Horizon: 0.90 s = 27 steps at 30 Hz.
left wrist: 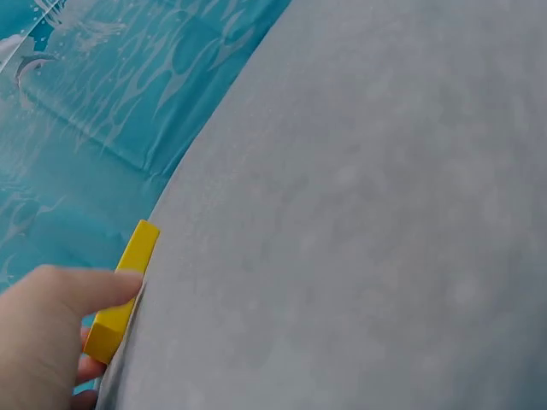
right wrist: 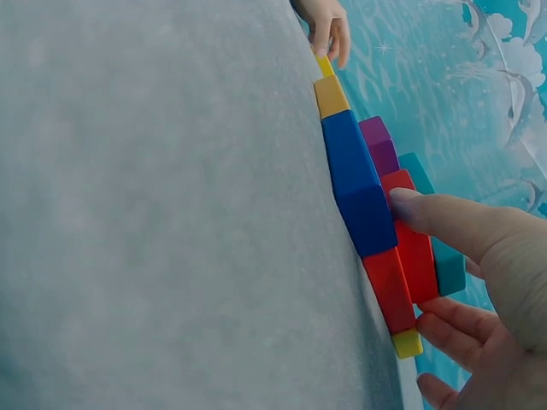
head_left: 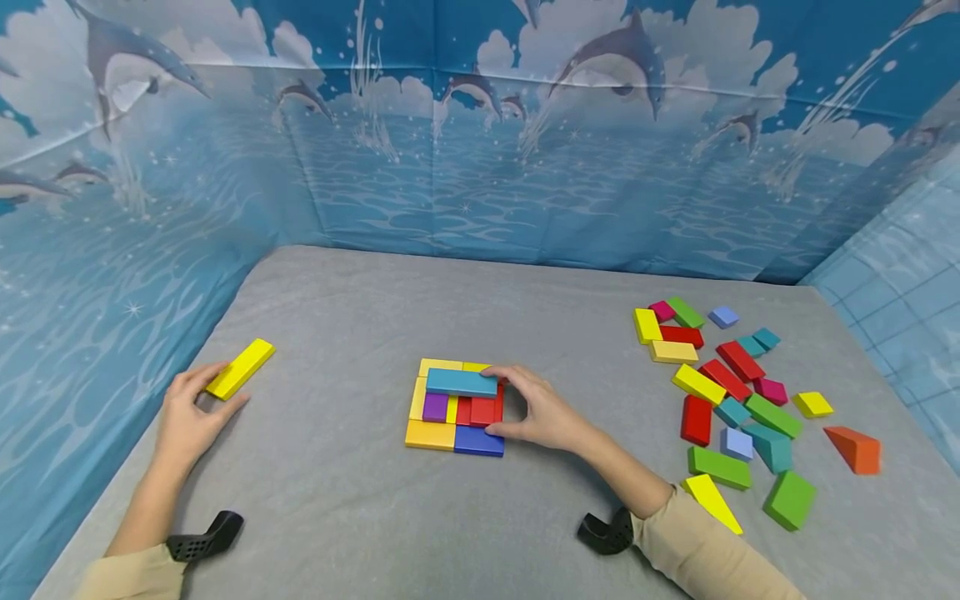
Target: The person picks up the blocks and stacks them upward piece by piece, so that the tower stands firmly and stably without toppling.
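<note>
In the head view, a stack of coloured blocks stands near the middle, with a teal block (head_left: pixel 461 382) along its far side and a purple block (head_left: pixel 435 407) nearer. My right hand (head_left: pixel 536 408) straddles the stack's right end. Its thumb presses a red block (right wrist: pixel 419 256) from the front, while its index finger touches the teal block's far right corner. A blue block (head_left: pixel 478 442) lies below the thumb. Far to the left, my left hand (head_left: pixel 186 417) is around a yellow block (head_left: pixel 242 368). Its index finger touches the left side; the thumb sits slightly apart on the right.
Loose blocks of many colours lie scattered on the right, among them an orange wedge (head_left: pixel 853 450) and a green block (head_left: pixel 790 500). A grey cloth (head_left: pixel 345 517) covers the table. Behind and at both sides hangs a blue dolphin-print curtain (head_left: pixel 480 183).
</note>
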Available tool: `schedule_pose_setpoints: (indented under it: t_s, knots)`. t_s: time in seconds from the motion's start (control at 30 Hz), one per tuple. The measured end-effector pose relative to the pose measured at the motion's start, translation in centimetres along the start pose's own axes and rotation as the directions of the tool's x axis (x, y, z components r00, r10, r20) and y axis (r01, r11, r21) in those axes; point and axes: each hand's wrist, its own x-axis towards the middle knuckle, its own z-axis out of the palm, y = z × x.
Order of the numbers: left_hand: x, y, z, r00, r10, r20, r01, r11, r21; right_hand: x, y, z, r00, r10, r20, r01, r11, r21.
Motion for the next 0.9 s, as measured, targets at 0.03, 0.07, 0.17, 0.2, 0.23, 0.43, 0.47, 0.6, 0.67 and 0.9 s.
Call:
schedule_pose_setpoints:
  t_s: [0.03,0.07,0.17,0.2,0.23,0.43,0.47,0.6,0.67,0.9]
  knots:
    - [-0.1,0.0,0.0,1.0,-0.008,-0.014,0.009,1.0,0.02,0.0,0.0,0.0,1.0,-0.007,-0.005,0.007,1.0,0.0]
    - [-0.1,0.0,0.0,0.999,-0.016,-0.029,0.017,0.999,0.036,0.0,0.0,0.0,1.0,-0.02,-0.012,0.02,1.0,-0.001]
    - [-0.1,0.1,0.0,0.998,-0.025,-0.065,0.029,0.998,0.063,0.0,0.0,0.0,0.999,-0.032,-0.021,0.032,0.999,-0.002]
    - [-0.2,0.2,0.0,0.997,-0.026,-0.072,0.031,0.998,0.061,0.0,0.0,0.0,0.999,-0.031,-0.019,0.031,1.0,0.0]
    - [-0.2,0.2,0.0,0.997,-0.028,-0.077,0.032,0.998,0.057,0.0,0.0,0.0,0.999,-0.028,-0.019,0.028,1.0,0.001]
    - [0.0,1.3,0.3,0.996,0.017,-0.085,-0.017,1.0,-0.002,0.0,-0.2,-0.1,1.0,0.024,0.006,-0.024,1.0,0.002]
    - [0.1,1.7,0.5,0.996,0.044,-0.082,-0.046,0.999,-0.024,0.0,-0.2,-0.1,0.999,0.03,0.01,-0.03,1.0,0.0]
    - [0.6,4.1,1.6,0.974,0.217,-0.063,-0.224,0.961,-0.162,0.0,-0.2,-0.1,0.999,0.04,0.012,-0.04,0.999,-0.002]
    - [0.7,6.1,2.0,0.946,0.321,-0.051,-0.324,0.918,-0.228,0.0,-0.2,-0.1,0.999,0.038,0.008,-0.038,0.999,-0.001]
    - [0.3,12.2,4.3,0.839,0.542,0.052,-0.479,0.78,-0.404,0.0,-0.2,-0.1,0.999,0.039,0.01,-0.039,0.999,-0.002]
